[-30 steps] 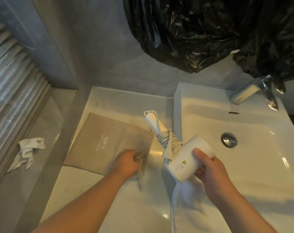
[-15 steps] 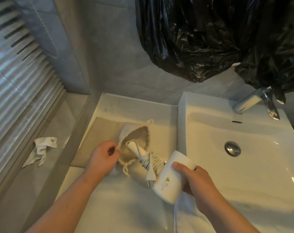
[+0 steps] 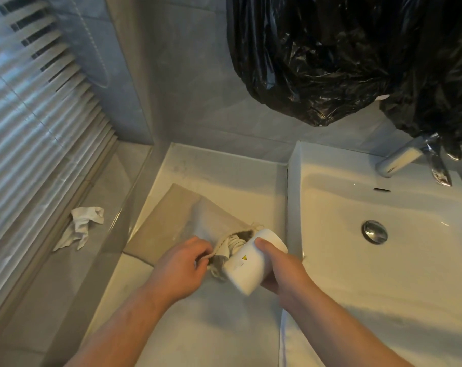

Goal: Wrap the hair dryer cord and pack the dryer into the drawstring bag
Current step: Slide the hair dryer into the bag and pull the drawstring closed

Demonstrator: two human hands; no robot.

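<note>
The white hair dryer (image 3: 247, 263) has its cord wound around the handle, and that handle end sits inside the mouth of the beige drawstring bag (image 3: 171, 221). Only the round barrel with a yellow warning mark sticks out. My right hand (image 3: 280, 268) grips the barrel from the right. My left hand (image 3: 182, 263) pinches the bag's rim and drawstring at the near side and holds the mouth apart. The rest of the bag lies flat on the white counter (image 3: 219, 176), stretching away to the upper left.
A white basin (image 3: 383, 207) with a metal drain (image 3: 374, 231) and a chrome tap (image 3: 410, 157) lies to the right. Black plastic bags (image 3: 343, 54) hang above it. A crumpled white cloth (image 3: 81, 225) lies on the grey ledge at left, beside slatted blinds.
My left hand lifted the bag's mouth off the counter and pulled it apart. My right hand pushed the dryer's handle, with the wound cord, into the bag.
</note>
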